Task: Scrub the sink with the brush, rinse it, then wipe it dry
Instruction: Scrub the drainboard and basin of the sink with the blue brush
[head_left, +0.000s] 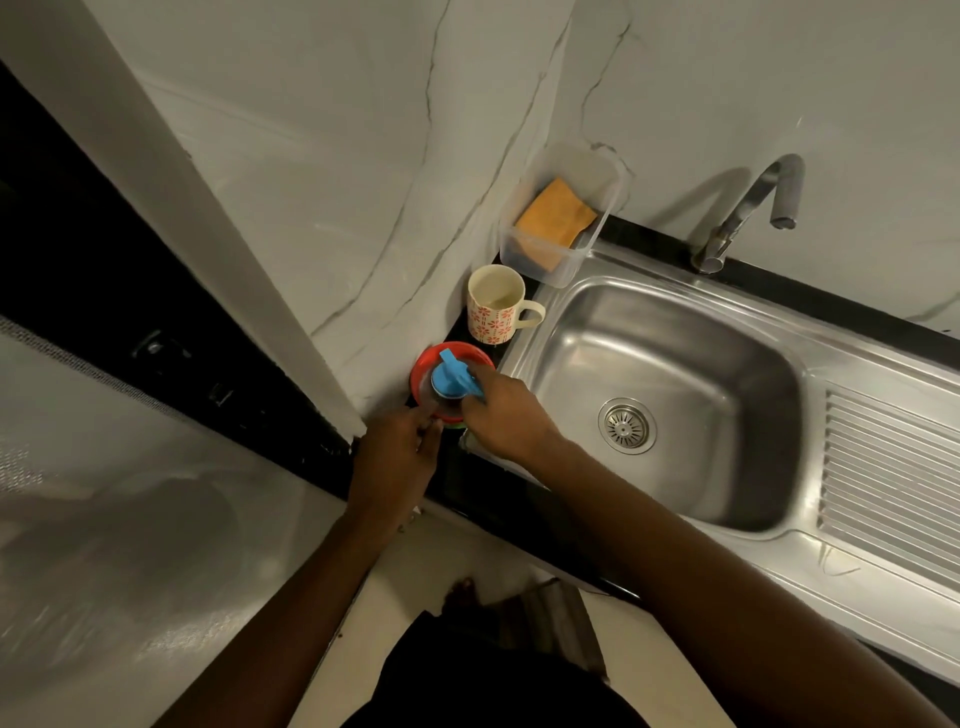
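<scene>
right grip (501, 410): closed on blue pump (451, 378) of red-based bottle (431, 371) | left grip (400, 447): fingers touching bottle, closure unclear | sink (670, 395): right of bottle

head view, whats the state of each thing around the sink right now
Stainless steel sink: basin holds nothing.
Curved metal tap: no water running.
Floral ceramic mug: upright.
Clear plastic tub: holds orange sponge.
Blue pump top: right hand on it.
Left hand: beside it.

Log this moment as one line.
stage: before scrubbing | right hand: on blue pump of soap bottle | left hand: beside bottle, grip unclear | sink: empty | tap: no water seen
</scene>
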